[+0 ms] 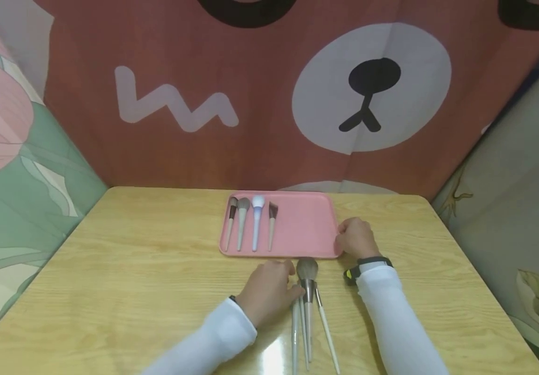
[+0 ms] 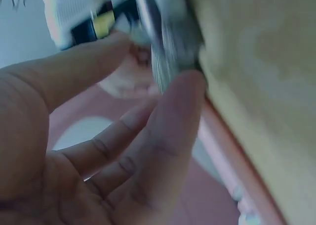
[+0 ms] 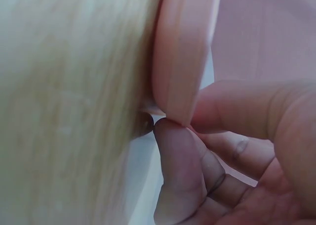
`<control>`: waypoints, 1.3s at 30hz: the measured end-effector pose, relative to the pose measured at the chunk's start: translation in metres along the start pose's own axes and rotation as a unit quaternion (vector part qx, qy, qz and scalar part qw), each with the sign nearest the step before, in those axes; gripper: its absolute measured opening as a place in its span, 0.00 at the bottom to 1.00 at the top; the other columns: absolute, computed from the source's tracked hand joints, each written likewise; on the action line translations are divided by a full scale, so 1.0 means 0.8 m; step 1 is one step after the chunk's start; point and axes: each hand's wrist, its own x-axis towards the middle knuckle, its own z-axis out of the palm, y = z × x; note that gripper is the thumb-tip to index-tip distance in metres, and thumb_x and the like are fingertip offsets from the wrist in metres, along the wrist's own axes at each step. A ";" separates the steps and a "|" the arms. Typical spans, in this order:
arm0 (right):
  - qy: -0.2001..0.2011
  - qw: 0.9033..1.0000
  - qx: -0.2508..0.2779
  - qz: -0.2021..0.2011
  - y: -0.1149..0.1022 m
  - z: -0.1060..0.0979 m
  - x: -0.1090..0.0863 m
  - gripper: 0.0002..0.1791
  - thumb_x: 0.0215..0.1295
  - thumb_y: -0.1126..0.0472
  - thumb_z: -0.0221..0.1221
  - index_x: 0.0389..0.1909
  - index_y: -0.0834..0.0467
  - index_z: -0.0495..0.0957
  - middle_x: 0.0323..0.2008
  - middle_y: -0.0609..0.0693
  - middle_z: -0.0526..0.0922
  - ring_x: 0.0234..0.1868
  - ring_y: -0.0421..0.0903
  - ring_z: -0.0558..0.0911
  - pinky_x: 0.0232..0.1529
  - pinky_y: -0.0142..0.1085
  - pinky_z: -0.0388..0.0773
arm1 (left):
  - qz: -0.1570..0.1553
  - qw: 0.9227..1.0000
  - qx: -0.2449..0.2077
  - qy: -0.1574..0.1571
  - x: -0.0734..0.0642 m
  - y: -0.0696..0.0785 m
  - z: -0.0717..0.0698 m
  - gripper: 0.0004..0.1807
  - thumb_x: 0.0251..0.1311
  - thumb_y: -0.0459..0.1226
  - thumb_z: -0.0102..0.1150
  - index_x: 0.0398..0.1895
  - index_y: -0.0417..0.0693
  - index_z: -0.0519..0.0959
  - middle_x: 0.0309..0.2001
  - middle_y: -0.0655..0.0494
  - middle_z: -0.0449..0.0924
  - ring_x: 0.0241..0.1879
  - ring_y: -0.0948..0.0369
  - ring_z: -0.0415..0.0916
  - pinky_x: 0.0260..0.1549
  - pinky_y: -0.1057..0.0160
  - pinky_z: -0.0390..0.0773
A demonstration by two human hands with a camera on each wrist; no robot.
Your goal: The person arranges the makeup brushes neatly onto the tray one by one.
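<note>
My left hand [image 1: 269, 289] is at a group of makeup brushes lying on the table, its thumb and index finger apart around the head of a large fluffy powder brush [image 1: 308, 268]. In the left wrist view the index fingertip overlaps the blurred bristles [image 2: 180, 49]. Beside that brush lie slimmer pale-handled ones, including a thin brush [image 1: 327, 333] slanting off to the right. My right hand [image 1: 357, 238] pinches the right edge of a pink tray [image 1: 304, 224] between thumb and fingers. The right wrist view shows the fingertips right at the tray's corner [image 3: 182, 62].
Several makeup brushes stand side by side in the tray's left part: a dark-headed brush [image 1: 232, 219], a grey-headed brush [image 1: 242, 219], a white-blue brush [image 1: 257, 219] and an angled brush [image 1: 272, 224]. A patterned curtain [image 1: 180, 156] hangs behind the wooden table [image 1: 133, 250].
</note>
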 end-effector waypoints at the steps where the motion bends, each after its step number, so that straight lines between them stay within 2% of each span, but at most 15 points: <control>1: 0.001 1.000 0.000 -0.001 0.000 0.001 0.000 0.12 0.49 0.72 0.65 0.38 0.65 0.85 0.32 0.56 0.83 0.34 0.51 0.78 0.29 0.34 0.73 | 0.008 1.000 0.001 -0.006 -0.005 0.002 0.003 0.18 0.58 0.47 0.77 0.42 0.42 0.86 0.31 0.54 0.88 0.25 0.64 0.79 0.28 0.67 0.80; 5: 0.007 1.000 -0.008 -0.003 0.000 0.002 0.000 0.14 0.51 0.72 0.64 0.41 0.66 0.85 0.35 0.58 0.85 0.35 0.52 0.79 0.30 0.34 0.73 | 0.020 0.999 0.001 -0.025 -0.020 0.008 0.010 0.16 0.56 0.49 0.78 0.29 0.50 0.83 0.20 0.64 0.75 0.19 0.69 0.67 0.19 0.70 0.71; 6: 0.008 1.000 -0.008 -0.004 0.001 0.002 -0.001 0.14 0.51 0.72 0.64 0.41 0.66 0.85 0.35 0.58 0.86 0.35 0.52 0.79 0.30 0.34 0.74 | 0.018 0.999 -0.001 -0.031 -0.022 0.010 0.012 0.16 0.55 0.50 0.78 0.28 0.52 0.81 0.19 0.66 0.72 0.18 0.69 0.65 0.18 0.70 0.69; 9: 0.004 1.000 -0.003 0.000 0.001 0.003 -0.001 0.13 0.50 0.72 0.64 0.40 0.65 0.85 0.34 0.58 0.85 0.35 0.52 0.79 0.30 0.35 0.74 | 0.018 0.999 0.009 -0.043 -0.028 0.012 0.016 0.18 0.54 0.51 0.79 0.26 0.55 0.79 0.19 0.68 0.70 0.19 0.70 0.65 0.19 0.70 0.69; 14: -0.006 1.000 -0.003 0.010 0.000 0.002 0.000 0.14 0.49 0.72 0.65 0.39 0.65 0.85 0.35 0.58 0.84 0.35 0.52 0.79 0.30 0.35 0.74 | 0.019 0.998 0.019 -0.048 -0.031 0.015 0.021 0.18 0.54 0.52 0.79 0.27 0.55 0.79 0.20 0.68 0.70 0.20 0.70 0.65 0.19 0.71 0.69; 21: 0.001 1.000 -0.002 0.004 0.003 0.004 0.002 0.18 0.48 0.72 0.65 0.44 0.66 0.85 0.39 0.60 0.85 0.39 0.53 0.79 0.34 0.36 0.76 | 0.019 0.998 0.042 -0.044 -0.034 0.017 0.016 0.16 0.61 0.50 0.74 0.28 0.51 0.81 0.20 0.66 0.71 0.19 0.70 0.65 0.17 0.71 0.68; 26: 0.003 1.000 -0.004 -0.003 0.004 0.003 0.001 0.17 0.50 0.72 0.64 0.44 0.67 0.84 0.37 0.59 0.85 0.37 0.53 0.79 0.32 0.36 0.76 | 0.027 0.996 0.072 -0.043 -0.033 0.016 0.014 0.12 0.60 0.42 0.74 0.27 0.46 0.82 0.21 0.60 0.77 0.18 0.68 0.66 0.17 0.70 0.69; 31: 0.003 1.000 -0.006 -0.007 0.003 0.001 0.000 0.18 0.49 0.71 0.65 0.44 0.67 0.84 0.37 0.59 0.85 0.37 0.53 0.79 0.31 0.35 0.75 | 0.020 0.995 0.087 -0.052 -0.033 0.016 0.013 0.09 0.57 0.38 0.75 0.31 0.42 0.84 0.23 0.54 0.81 0.19 0.65 0.70 0.19 0.68 0.74; 39: 0.005 1.000 -0.006 -0.003 0.003 0.003 0.000 0.18 0.47 0.71 0.65 0.43 0.66 0.85 0.37 0.59 0.85 0.37 0.53 0.79 0.31 0.35 0.73 | 0.020 0.992 0.116 -0.044 -0.034 0.010 0.006 0.07 0.57 0.32 0.74 0.37 0.47 0.87 0.28 0.53 0.87 0.23 0.60 0.81 0.23 0.67 0.81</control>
